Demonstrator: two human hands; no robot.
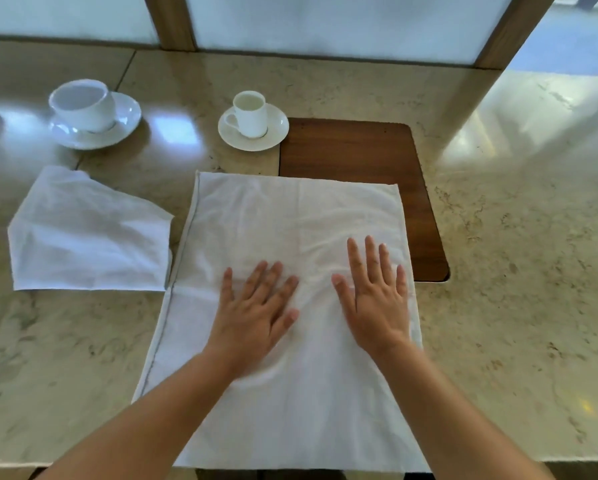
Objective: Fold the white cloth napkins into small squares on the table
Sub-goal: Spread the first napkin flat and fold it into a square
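I count two white napkins on the marble tabletop [498, 237]: the big napkin [283, 216] lies spread flat in the middle, its near edge cut off by my arms, and the second napkin [86, 233] sits loosely folded to the left. My left hand [256, 310] and right hand [377, 299] both press flat on the big one, fingers straight, grasping nothing. Two cups stand on saucers far off: the large cup [82, 103] and the small cup [250, 114]. A wooden board [353, 150] lies partly hidden under the napkin.
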